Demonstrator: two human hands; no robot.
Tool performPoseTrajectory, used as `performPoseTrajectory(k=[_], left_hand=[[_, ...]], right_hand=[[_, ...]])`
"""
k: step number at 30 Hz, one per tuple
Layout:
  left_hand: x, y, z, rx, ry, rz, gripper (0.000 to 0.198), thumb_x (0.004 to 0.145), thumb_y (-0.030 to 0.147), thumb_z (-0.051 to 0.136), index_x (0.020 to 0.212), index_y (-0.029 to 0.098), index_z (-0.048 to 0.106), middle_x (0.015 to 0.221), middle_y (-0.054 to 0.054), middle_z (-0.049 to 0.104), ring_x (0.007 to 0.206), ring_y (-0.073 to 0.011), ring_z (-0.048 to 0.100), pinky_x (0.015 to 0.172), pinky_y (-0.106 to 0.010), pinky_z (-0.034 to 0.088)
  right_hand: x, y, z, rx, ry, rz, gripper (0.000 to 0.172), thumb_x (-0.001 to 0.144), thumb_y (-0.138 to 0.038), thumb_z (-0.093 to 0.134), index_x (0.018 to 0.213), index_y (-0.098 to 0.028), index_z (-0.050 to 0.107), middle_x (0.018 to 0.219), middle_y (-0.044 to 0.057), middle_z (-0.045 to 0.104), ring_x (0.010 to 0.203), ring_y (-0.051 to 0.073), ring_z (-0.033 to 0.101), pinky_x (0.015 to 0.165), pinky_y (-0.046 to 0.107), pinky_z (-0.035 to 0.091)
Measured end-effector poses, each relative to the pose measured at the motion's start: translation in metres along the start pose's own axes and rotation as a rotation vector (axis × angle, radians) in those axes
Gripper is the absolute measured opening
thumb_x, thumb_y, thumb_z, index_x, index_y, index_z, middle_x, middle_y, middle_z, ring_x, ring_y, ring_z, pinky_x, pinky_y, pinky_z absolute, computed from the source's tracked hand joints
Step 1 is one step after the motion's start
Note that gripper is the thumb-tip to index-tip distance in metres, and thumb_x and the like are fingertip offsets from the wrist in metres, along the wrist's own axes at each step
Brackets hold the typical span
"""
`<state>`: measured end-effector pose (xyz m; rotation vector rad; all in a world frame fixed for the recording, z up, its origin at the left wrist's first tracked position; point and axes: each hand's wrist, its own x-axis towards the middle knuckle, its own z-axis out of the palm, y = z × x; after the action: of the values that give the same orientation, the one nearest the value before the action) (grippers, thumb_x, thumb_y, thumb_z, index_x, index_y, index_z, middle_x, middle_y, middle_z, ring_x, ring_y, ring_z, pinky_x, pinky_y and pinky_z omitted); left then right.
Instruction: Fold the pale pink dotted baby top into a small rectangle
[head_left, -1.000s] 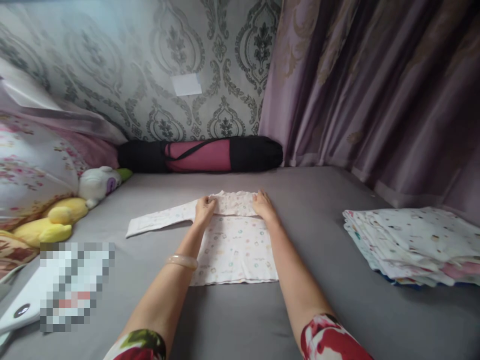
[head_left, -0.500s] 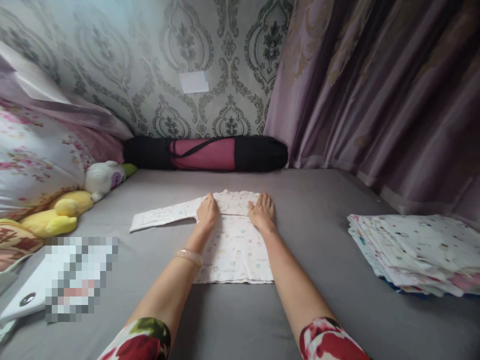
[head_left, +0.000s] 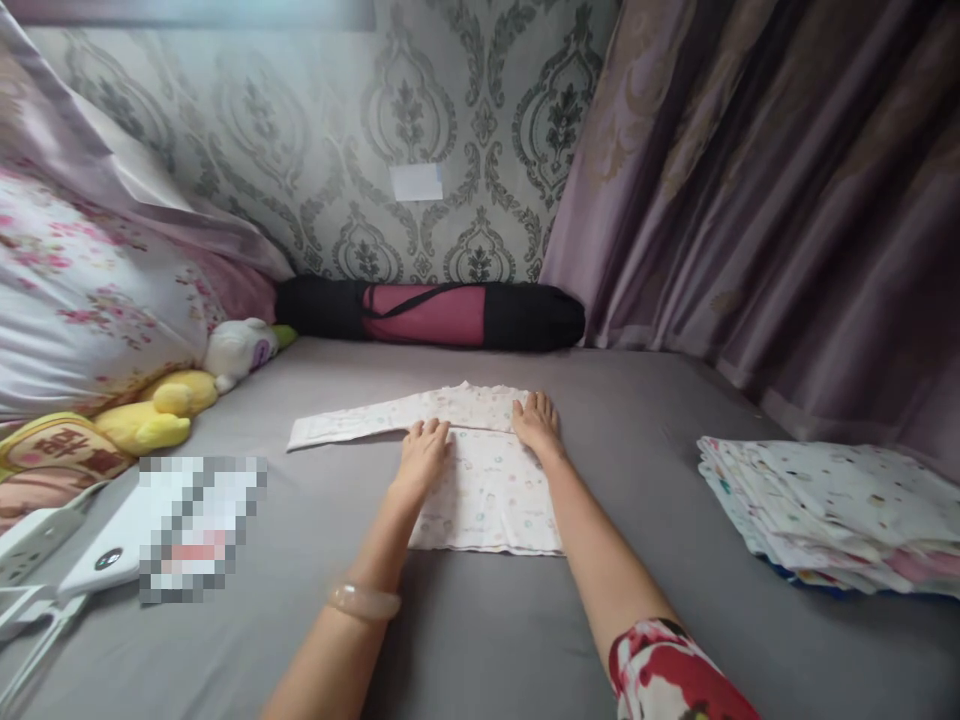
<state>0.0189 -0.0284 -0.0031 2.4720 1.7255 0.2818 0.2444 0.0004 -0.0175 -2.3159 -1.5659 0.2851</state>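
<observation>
Both hands, left (head_left: 422,452) and right (head_left: 535,424), press flat, open-palmed, on a pale printed baby shirt (head_left: 487,490).

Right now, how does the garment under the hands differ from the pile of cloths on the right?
The garment is a single piece spread flat, one sleeve stretched out leftward; the pile of cloths is many folded layers. The left hand and right hand press on the garment; nothing touches the pile. Both are pale with small prints and lie on the grey bed.

Soft matt printed cloth shirt (head_left: 480,470) on a smooth matt grey sheet (head_left: 645,420); glossy bangle (head_left: 364,601); sheeny curtain (head_left: 787,200) at 2 o'clock.
</observation>
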Motion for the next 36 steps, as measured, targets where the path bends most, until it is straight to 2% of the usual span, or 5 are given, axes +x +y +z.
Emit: performPoseTrajectory(k=[5, 11, 22, 28, 36], left_hand=[[-0.018, -0.005, 0.015, -0.139, -0.006, -0.005, 0.044, 0.093, 0.024, 0.04, 0.136, 0.021, 0.047, 0.148, -0.013, 0.042, 0.138, -0.0347, 0.029, 0.108, -0.049, 0.029], [-0.019, 0.001, 0.009, -0.174, -0.017, 0.019, 0.041, 0.094, 0.025, 0.038, 0.135, 0.021, 0.045, 0.15, -0.014, 0.038, 0.142, -0.0326, 0.024, 0.111, -0.052, 0.022], [-0.015, -0.001, 0.009, -0.209, 0.007, -0.006, 0.03, 0.092, 0.028, 0.043, 0.12, 0.022, 0.053, 0.146, -0.014, 0.044, 0.137, -0.0317, 0.033, 0.108, -0.058, 0.021], [-0.012, 0.001, 0.003, -0.295, 0.072, -0.027, 0.029, 0.091, 0.021, 0.043, 0.118, 0.022, 0.055, 0.135, -0.012, 0.055, 0.129, -0.0279, 0.043, 0.109, -0.055, 0.02], [-0.009, -0.002, -0.001, -0.367, 0.095, -0.058, 0.026, 0.089, 0.017, 0.045, 0.108, 0.022, 0.062, 0.126, -0.011, 0.063, 0.121, -0.026, 0.05, 0.103, -0.046, 0.027]], right_hand=[[0.0, 0.001, -0.018, 0.008, -0.114, 0.023, 0.067, 0.098, -0.044, 0.015, 0.151, -0.003, 0.021, 0.159, 0.018, 0.014, 0.146, 0.027, 0.012, 0.117, 0.044, 0.011], [-0.011, 0.002, -0.011, -0.18, -0.117, -0.256, 0.068, 0.098, -0.044, 0.02, 0.15, -0.001, 0.021, 0.159, 0.017, 0.012, 0.147, 0.025, 0.006, 0.118, 0.039, 0.001], [-0.006, 0.008, -0.005, -0.226, -0.138, -0.263, 0.068, 0.098, -0.044, 0.02, 0.149, 0.0, 0.023, 0.158, 0.017, 0.015, 0.147, 0.025, 0.01, 0.118, 0.036, 0.006], [-0.017, -0.021, -0.009, -0.182, -0.159, -0.338, 0.065, 0.099, -0.042, 0.02, 0.15, -0.003, 0.024, 0.159, 0.015, 0.015, 0.147, 0.023, 0.009, 0.118, 0.038, 0.003], [-0.029, -0.058, 0.018, -0.124, -0.215, -0.532, 0.063, 0.099, -0.045, 0.019, 0.151, -0.01, 0.024, 0.159, 0.011, 0.014, 0.147, 0.021, 0.007, 0.118, 0.039, 0.003]])
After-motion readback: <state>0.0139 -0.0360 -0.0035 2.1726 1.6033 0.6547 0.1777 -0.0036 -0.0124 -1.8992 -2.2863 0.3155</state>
